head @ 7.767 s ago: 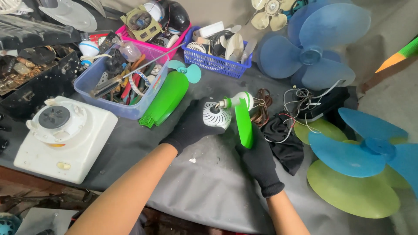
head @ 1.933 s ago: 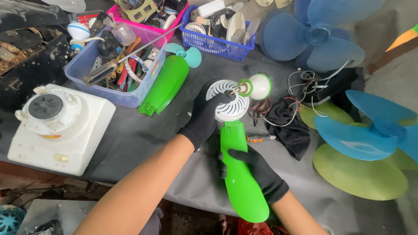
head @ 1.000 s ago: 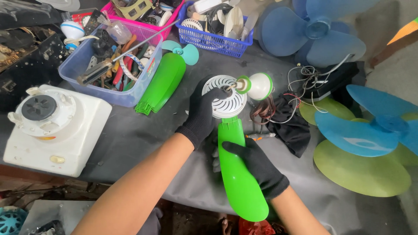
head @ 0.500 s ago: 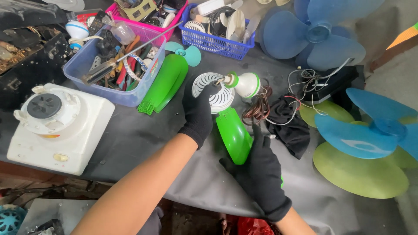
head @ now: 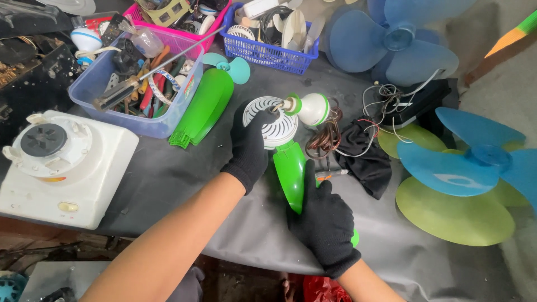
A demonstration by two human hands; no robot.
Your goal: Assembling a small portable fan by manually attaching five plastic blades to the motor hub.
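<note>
— What were your hands doing?

— My left hand (head: pixel 251 146), gloved in black, gripped the white grille (head: pixel 272 120) at the fan's head. My right hand (head: pixel 326 223), also gloved, was clenched around the green fan body (head: pixel 291 170), low on it.

— Where was the fan?

— Held over the grey sheet (head: pixel 184 179). Its white motor (head: pixel 312 108) stuck out just right of the grille.

— And around the fan?

— Just right of it lay a black cloth (head: pixel 366 159) and tangled wires (head: pixel 391 106). Left of it lay another green shell (head: pixel 204 109) against a blue tub (head: pixel 134 117) of tools. Further left stood a white housing (head: pixel 67 168). Far right lay blue blades (head: pixel 464 162).
</note>
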